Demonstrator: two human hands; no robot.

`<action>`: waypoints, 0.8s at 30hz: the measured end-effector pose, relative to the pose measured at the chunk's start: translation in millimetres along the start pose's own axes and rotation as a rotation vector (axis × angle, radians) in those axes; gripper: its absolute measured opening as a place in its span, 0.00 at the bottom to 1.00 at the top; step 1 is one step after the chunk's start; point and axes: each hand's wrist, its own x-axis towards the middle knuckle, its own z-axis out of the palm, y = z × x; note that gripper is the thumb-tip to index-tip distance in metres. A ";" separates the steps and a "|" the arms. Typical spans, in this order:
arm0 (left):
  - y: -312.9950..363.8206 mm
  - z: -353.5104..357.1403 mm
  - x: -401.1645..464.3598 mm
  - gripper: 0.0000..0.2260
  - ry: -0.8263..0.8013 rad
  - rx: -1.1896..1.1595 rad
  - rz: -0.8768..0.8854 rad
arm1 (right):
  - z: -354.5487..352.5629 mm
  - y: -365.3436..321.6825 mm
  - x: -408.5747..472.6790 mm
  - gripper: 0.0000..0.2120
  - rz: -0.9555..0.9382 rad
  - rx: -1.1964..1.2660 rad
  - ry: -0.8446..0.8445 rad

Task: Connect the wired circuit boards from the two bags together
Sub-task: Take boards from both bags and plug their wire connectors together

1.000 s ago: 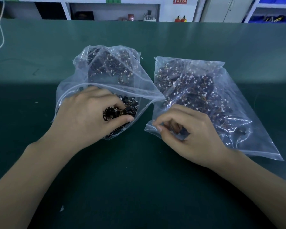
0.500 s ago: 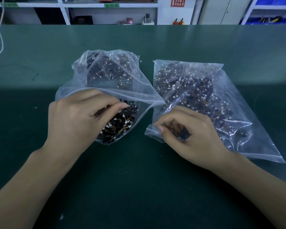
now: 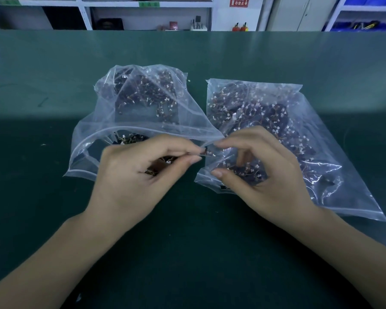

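Counting two clear bags [image 3: 143,103] of boards, two hands [image 3: 132,175] between.

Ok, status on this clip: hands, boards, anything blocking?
Left hand pinching small dark wired board. Right hand fingers curled in right clear plastic bag. Nothing joined. No obstruction.

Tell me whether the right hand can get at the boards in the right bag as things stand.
Probably yes. The right hand already sits at the near end of the right bag, fingers curled over the boards there. Whether plastic still lies between fingertips and boards cannot be told.
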 end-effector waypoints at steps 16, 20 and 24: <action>-5.0 9.5 -12.0 0.03 -0.042 -0.016 -0.014 | 1.2 -1.1 -1.9 0.03 0.036 0.073 0.011; -5.0 11.1 -12.5 0.02 -0.043 -0.005 0.034 | 1.2 -2.1 -1.4 0.03 0.038 0.068 0.020; -6.9 9.4 -11.8 0.02 -0.054 0.028 0.068 | 1.2 -2.9 -0.3 0.04 0.030 0.057 0.005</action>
